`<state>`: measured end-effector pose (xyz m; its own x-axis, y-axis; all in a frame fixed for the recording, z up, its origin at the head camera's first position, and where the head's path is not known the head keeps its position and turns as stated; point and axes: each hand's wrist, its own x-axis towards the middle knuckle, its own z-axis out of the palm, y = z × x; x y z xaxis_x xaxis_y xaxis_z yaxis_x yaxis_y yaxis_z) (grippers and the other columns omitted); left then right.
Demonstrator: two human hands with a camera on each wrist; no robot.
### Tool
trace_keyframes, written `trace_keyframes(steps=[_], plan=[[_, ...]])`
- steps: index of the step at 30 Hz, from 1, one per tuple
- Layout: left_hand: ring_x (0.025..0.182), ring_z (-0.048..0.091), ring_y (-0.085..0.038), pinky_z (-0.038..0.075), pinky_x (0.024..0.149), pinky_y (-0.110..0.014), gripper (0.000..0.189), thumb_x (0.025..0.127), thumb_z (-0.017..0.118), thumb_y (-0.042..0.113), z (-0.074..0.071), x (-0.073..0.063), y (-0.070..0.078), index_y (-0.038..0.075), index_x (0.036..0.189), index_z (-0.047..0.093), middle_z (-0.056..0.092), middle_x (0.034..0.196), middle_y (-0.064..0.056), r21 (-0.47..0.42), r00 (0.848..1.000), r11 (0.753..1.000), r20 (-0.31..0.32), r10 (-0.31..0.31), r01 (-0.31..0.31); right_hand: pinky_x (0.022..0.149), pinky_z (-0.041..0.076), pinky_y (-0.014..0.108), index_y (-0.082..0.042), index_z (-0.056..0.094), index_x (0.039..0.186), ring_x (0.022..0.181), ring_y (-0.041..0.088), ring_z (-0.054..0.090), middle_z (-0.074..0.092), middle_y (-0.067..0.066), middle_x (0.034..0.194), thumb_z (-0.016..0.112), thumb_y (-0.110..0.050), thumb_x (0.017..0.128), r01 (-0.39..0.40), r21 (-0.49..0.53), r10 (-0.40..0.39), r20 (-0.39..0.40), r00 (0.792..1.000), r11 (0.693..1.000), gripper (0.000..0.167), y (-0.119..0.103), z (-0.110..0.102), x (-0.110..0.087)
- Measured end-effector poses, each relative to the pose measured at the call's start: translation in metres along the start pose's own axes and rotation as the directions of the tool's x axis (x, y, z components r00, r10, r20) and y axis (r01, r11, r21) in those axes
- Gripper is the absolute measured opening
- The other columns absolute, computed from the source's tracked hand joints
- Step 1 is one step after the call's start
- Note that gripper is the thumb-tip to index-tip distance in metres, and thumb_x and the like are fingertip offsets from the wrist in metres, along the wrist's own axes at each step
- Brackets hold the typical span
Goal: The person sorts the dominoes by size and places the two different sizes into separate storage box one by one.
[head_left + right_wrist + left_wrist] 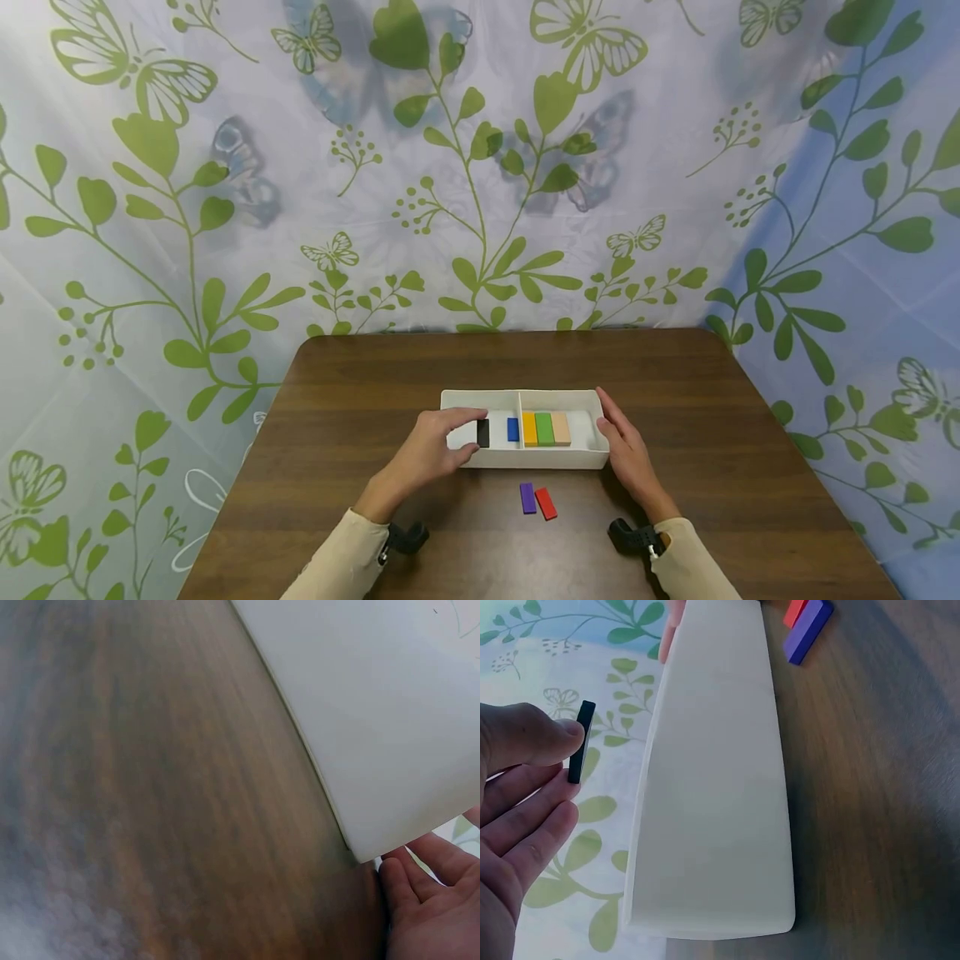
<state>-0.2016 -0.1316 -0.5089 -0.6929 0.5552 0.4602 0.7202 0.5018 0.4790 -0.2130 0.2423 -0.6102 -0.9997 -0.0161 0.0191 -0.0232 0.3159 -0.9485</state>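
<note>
A white two-compartment box (525,459) lies lengthwise across the table. My left hand (429,444) is over its left compartment, pinching a small black block (583,742) between thumb and fingers; in the left wrist view the block is above the box's rim. In that compartment a blue block (513,429) lies by the divider. The right compartment holds a yellow block (530,429), a green block (544,429) and a beige block (561,429) side by side. My right hand (628,454) rests against the box's right end, its fingers extended along that wall.
A purple block (528,498) and a red block (546,503) lie close together on the brown wooden table (360,375), in front of the box. Behind the table hangs a patterned cloth (480,167) with leaves and butterflies. A dark strap is on each wrist.
</note>
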Motion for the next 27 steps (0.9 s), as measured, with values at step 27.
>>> trace_keyframes(steps=[27], plan=[[0.131,0.072,-0.027,0.057,0.114,-0.047,0.049,0.098,0.083,0.01,0.026,0.043,-0.027,0.003,0.145,0.07,0.075,0.143,-0.009,0.059,0.941,0.993,0.317,-0.114,0.1,0.134,0.015,0.071,-0.035,0.027,0.175,0.171,0.035,0.016,0.022,-0.001,0.184,0.043,-0.031,0.12,-0.008,0.004,0.008,0.003,1.0,1.0,0.058,0.0,-0.001,0.001]])
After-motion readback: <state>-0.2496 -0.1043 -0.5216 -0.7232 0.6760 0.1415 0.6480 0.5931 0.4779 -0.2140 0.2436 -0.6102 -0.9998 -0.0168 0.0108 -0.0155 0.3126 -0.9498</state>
